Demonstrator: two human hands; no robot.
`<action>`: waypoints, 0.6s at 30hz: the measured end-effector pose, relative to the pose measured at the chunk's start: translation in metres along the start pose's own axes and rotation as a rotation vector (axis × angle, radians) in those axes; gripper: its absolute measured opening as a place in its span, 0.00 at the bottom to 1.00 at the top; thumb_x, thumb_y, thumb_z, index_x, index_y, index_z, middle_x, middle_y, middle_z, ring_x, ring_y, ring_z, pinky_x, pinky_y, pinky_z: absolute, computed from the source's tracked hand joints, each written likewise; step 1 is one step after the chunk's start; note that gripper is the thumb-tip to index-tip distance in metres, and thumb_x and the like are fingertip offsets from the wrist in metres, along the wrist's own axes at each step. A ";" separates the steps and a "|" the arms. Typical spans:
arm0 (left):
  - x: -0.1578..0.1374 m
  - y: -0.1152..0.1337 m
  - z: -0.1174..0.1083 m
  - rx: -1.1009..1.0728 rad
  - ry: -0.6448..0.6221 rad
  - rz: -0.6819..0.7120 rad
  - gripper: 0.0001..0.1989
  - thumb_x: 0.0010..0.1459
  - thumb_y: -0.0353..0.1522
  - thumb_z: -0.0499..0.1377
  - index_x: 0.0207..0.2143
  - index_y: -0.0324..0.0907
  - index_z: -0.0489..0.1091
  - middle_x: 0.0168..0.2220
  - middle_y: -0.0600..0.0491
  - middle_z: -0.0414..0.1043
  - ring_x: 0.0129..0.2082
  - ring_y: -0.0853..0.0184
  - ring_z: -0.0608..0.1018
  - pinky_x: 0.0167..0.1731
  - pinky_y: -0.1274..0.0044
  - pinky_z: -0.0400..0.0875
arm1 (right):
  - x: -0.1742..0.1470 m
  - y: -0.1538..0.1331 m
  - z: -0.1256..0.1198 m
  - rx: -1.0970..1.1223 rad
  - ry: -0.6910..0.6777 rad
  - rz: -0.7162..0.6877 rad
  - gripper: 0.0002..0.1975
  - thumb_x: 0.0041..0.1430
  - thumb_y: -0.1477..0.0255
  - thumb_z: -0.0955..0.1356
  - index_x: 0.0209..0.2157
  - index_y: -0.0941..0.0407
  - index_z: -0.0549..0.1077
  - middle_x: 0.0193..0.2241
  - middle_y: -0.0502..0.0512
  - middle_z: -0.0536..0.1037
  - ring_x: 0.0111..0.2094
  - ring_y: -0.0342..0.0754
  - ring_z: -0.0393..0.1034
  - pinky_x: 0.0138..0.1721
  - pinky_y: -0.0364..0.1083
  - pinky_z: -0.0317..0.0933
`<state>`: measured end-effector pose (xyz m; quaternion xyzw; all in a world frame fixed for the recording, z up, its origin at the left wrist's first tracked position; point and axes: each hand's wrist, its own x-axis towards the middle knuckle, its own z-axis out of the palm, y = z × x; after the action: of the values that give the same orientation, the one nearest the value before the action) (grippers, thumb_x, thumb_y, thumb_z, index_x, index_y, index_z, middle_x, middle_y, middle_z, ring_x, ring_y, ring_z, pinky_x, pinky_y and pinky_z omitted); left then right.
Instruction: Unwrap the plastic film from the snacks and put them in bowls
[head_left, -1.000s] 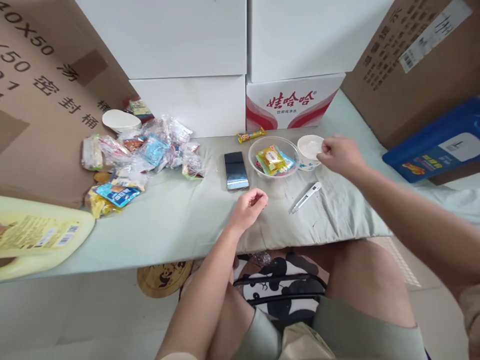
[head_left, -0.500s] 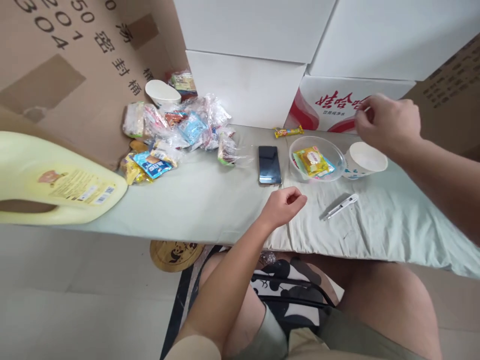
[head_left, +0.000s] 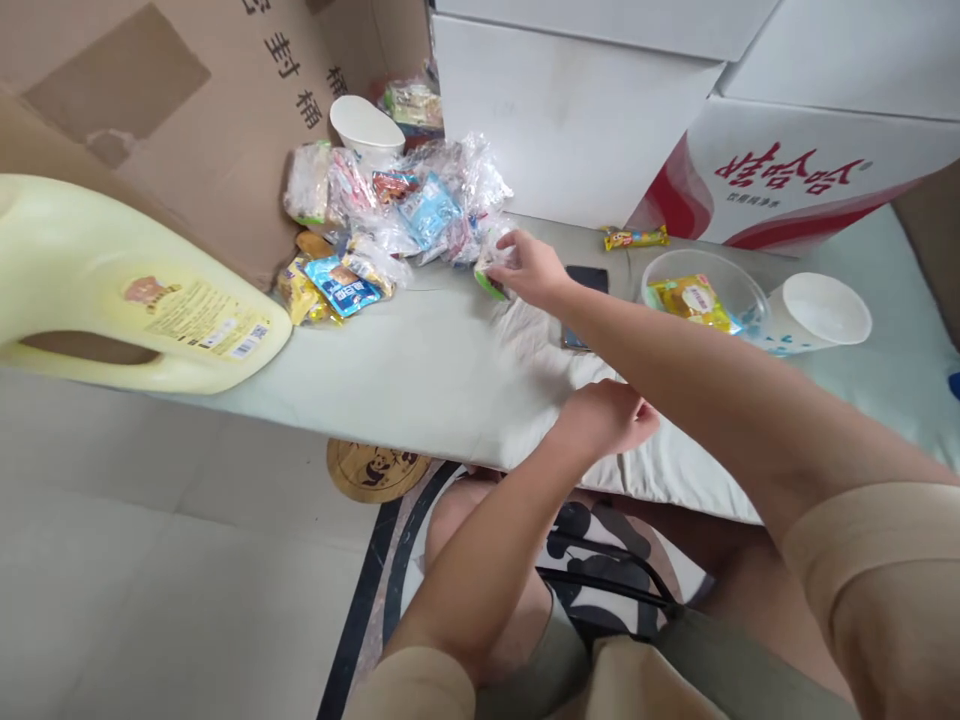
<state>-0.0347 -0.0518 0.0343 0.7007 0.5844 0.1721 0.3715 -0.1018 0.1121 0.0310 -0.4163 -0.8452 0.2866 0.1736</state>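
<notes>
My right hand (head_left: 536, 268) reaches across to the left, its fingers closed on a clear-wrapped snack packet (head_left: 491, 280) with a green edge. The packet lies at the right end of a pile of snack wrappers (head_left: 431, 212). My left hand (head_left: 611, 415) is curled closed near the front edge, below my right forearm, with nothing visible in it. Behind that forearm a phone (head_left: 587, 277) is partly covered. A clear plastic bowl (head_left: 742, 268) holds a yellow snack packet (head_left: 694, 300), and a white paper cup (head_left: 825, 310) stands beside it.
A large pale yellow jug (head_left: 202, 290) lies on the left. Blue and yellow snack packs (head_left: 341, 285) sit before the pile, with another paper cup (head_left: 367, 130) behind it. A small yellow bar (head_left: 636, 238) lies by the white boxes (head_left: 570, 120). Cardboard (head_left: 225, 130) stands at back left.
My right hand has swung left from above the paper cup to the wrapped snack packet, taking hold of it. My left hand stays closed. The view has shifted; my forearm now covers the cutter.
</notes>
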 end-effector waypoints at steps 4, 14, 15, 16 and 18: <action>0.001 0.002 -0.006 -0.038 -0.021 0.003 0.12 0.64 0.38 0.52 0.35 0.43 0.73 0.36 0.50 0.79 0.35 0.60 0.79 0.27 0.73 0.60 | 0.022 0.013 0.004 -0.055 0.070 -0.001 0.28 0.49 0.64 0.76 0.53 0.54 0.72 0.57 0.65 0.69 0.60 0.63 0.63 0.62 0.63 0.59; -0.005 0.002 -0.002 0.035 -0.094 0.018 0.16 0.66 0.38 0.52 0.47 0.41 0.74 0.44 0.46 0.80 0.41 0.57 0.81 0.33 0.72 0.68 | 0.014 0.036 0.026 -0.079 0.091 0.106 0.47 0.40 0.55 0.79 0.59 0.58 0.62 0.58 0.72 0.61 0.59 0.72 0.62 0.61 0.73 0.55; -0.007 0.002 0.000 0.042 -0.096 0.022 0.15 0.65 0.38 0.52 0.46 0.41 0.74 0.44 0.46 0.80 0.40 0.57 0.81 0.33 0.72 0.68 | 0.006 0.032 0.023 -0.086 0.091 0.115 0.46 0.41 0.56 0.79 0.58 0.59 0.62 0.58 0.71 0.60 0.59 0.71 0.63 0.61 0.72 0.56; -0.008 0.001 0.001 0.050 -0.098 0.027 0.15 0.65 0.37 0.52 0.44 0.41 0.74 0.43 0.46 0.80 0.40 0.57 0.81 0.32 0.72 0.68 | -0.003 0.027 0.019 -0.089 0.097 0.107 0.44 0.43 0.58 0.78 0.58 0.59 0.62 0.57 0.71 0.59 0.58 0.70 0.64 0.61 0.70 0.57; -0.009 -0.001 0.004 0.061 -0.098 0.036 0.12 0.64 0.35 0.51 0.39 0.41 0.74 0.40 0.46 0.80 0.39 0.58 0.80 0.32 0.72 0.67 | -0.023 0.019 0.004 -0.086 0.129 0.045 0.40 0.46 0.60 0.77 0.57 0.58 0.63 0.57 0.68 0.58 0.59 0.67 0.63 0.62 0.67 0.59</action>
<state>-0.0347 -0.0613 0.0329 0.7297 0.5577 0.1262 0.3749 -0.0789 0.1015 0.0143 -0.4597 -0.8343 0.2265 0.2030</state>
